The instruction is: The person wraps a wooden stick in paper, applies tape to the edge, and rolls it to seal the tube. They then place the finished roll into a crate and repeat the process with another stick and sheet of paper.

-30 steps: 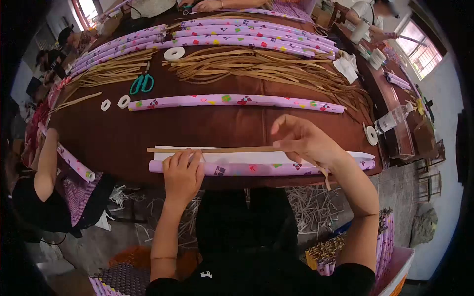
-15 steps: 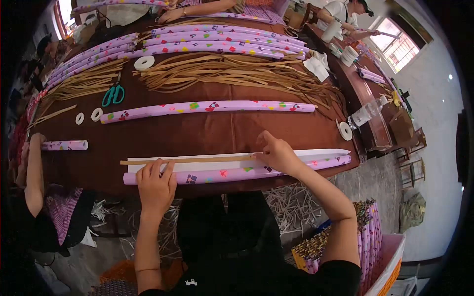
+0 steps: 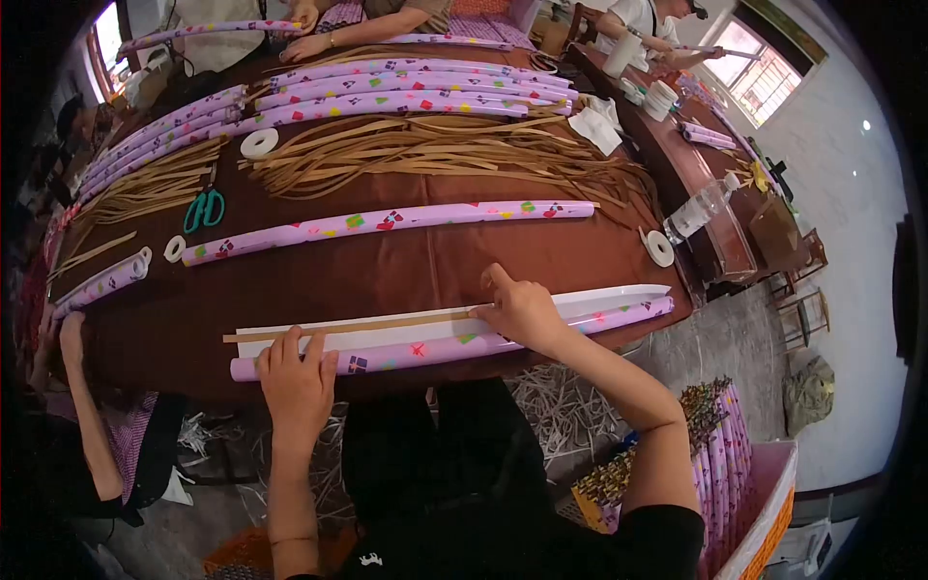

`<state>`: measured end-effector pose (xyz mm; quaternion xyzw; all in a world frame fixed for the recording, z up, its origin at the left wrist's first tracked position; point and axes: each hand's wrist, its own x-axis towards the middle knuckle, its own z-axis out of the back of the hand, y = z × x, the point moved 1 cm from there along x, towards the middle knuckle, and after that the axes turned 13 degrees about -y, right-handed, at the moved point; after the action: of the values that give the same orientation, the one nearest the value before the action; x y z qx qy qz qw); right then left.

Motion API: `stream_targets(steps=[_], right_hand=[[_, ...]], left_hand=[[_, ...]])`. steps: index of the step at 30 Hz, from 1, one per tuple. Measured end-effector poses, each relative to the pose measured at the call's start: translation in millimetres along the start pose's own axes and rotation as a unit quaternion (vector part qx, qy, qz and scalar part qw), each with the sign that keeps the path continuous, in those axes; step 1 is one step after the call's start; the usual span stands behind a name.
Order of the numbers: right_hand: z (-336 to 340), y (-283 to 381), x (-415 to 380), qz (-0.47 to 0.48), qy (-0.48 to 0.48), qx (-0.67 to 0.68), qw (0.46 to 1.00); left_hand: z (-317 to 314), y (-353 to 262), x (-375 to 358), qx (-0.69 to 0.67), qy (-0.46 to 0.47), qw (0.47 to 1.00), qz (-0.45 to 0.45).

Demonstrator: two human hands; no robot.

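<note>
A sheet of lilac patterned wrapping paper point(image 3: 440, 354) lies along the table's near edge, its near side rolled into a tube and its white inner face point(image 3: 580, 302) showing behind. On that white face lies a long flat tan strip point(image 3: 387, 324). My left hand point(image 3: 298, 377) rests across the tube near its left end, fingers apart, fingertips at the strip. Further right, my right hand point(image 3: 522, 314) has its thumb and curled fingers at the strip, with the index finger raised. The palm side of that hand is hidden.
Another lilac roll point(image 3: 387, 227) lies mid-table. Behind are tan strips point(image 3: 454, 155), stacked rolls point(image 3: 406, 85), teal scissors point(image 3: 204, 209), tape rolls point(image 3: 659, 248) and a bottle point(image 3: 701, 208). A co-worker's hand point(image 3: 72, 333) is beside a short roll point(image 3: 106, 285). A basket point(image 3: 773, 512) stands right.
The view has shifted slightly. My hands keep nearly the same places on the paper and strip. The short roll at left has turned to a slant, and a co-worker's hand at its end has moved.
</note>
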<state>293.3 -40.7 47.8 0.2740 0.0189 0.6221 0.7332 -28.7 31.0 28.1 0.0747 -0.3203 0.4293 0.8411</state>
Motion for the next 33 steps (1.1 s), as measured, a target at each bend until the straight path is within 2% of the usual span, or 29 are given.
stream_targets(steps=[4, 6, 9, 13, 16, 19, 22, 25, 27, 29, 31, 33], right_hand=[[-1, -1, -3, -0.002, -0.006, -0.022, 1.0], [0, -1, -3, -0.009, 0.006, -0.02, 1.0], [-2, -1, -3, -0.013, 0.015, -0.012, 1.0], [-7, -6, -5, 0.015, -0.039, -0.014, 0.999], [-10, -11, -6, 0.019, -0.071, -0.032, 0.997], [7, -5, 0, -0.046, 0.039, -0.032, 0.998], [35, -28, 0, -0.021, 0.043, -0.012, 0.999], [98, -65, -5, -0.04, 0.102, 0.053, 0.993], [141, -97, -19, -0.098, 0.154, 0.069, 0.981], [192, -102, -30, -0.224, 0.163, 0.02, 0.961], [217, -153, -57, -0.262, 0.09, 0.091, 0.957], [234, -190, -79, -0.299, 0.061, 0.094, 0.947]], left_hand=[[-12, -26, 2, 0.069, -0.031, 0.997, -0.008], [-19, -49, 6, 0.021, -0.041, 0.999, 0.003], [-31, -81, 13, -0.075, -0.038, 0.996, -0.036], [-41, -122, 19, -0.139, 0.001, 0.985, -0.103], [-52, -124, 17, -0.11, -0.034, 0.988, -0.099], [-51, -125, 16, -0.097, -0.014, 0.991, -0.093], [-51, -125, 17, -0.093, -0.003, 0.992, -0.089], [-52, -125, 16, -0.083, -0.015, 0.992, -0.097], [-52, -125, 17, -0.081, -0.022, 0.991, -0.102], [-51, -126, 18, -0.077, -0.009, 0.992, -0.099], [-50, -126, 18, -0.079, -0.011, 0.992, -0.101], [-52, -125, 16, -0.081, -0.01, 0.991, -0.106]])
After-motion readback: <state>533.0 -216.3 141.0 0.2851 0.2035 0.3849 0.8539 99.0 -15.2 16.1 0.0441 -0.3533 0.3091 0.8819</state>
